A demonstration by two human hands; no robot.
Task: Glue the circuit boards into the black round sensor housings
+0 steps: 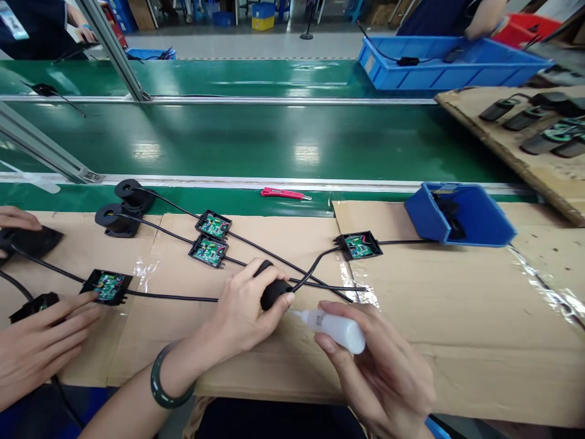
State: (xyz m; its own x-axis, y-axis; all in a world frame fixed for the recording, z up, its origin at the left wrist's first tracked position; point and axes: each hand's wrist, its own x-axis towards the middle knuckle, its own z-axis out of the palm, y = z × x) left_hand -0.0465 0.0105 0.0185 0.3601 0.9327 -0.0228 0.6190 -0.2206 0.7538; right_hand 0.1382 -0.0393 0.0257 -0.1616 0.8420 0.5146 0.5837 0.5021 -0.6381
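Note:
Near the middle of the cardboard, my left hand (249, 305) grips a rounded black housing (273, 294) with a black cable coming out of it. My right hand (381, 360) holds a white squeeze bottle (338, 329) between thumb and fingers, its thin tip pointing left, close to my left thumb and the housing. The cable runs up to an open black box with a green circuit board (360, 245) at the right. Two more open boxes with boards, an upper one (214, 224) and a lower one (209, 250), lie behind my left hand, with cables to black round parts (119, 221).
At the left, another person's hands (50, 335) touch a box with a circuit board (108, 286). A red cutter (286, 194) lies behind the cardboard. A blue bin (461, 213) stands at the right, near a raised board (512, 134) holding black cylinders. A large blue crate (452, 67) is farther back.

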